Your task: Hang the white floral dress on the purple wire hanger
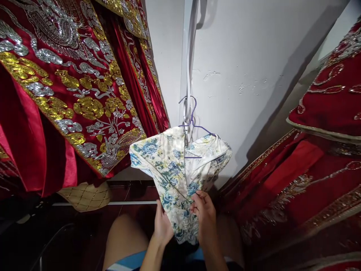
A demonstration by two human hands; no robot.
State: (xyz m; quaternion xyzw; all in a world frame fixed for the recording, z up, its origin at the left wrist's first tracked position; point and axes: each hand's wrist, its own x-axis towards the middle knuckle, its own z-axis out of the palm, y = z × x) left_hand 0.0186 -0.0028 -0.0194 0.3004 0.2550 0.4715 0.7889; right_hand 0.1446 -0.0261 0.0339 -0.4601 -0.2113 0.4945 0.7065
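Note:
In the head view, a short-sleeved floral blouse [172, 169], cream with blue and yellow flowers, hangs in front of me on a purple hanger [194, 116]. Its hook rests at a white vertical strap or rail [186, 71] by the wall. My left hand [163, 224] grips the blouse's lower left side, thumb in front and the other fingers hidden behind the cloth. At the lower end of the neck opening, my right hand [203, 209] pinches the front of the blouse between thumb and fingers. The scalloped hem hangs between my forearms.
Red garments with gold and silver sequin embroidery [90, 107] hang at the left. More red embroidered garments [318, 180] fill the right side. A pale wall [239, 64] stands behind. Below left are a quilted beige item [86, 195] and a thin white bar [132, 203].

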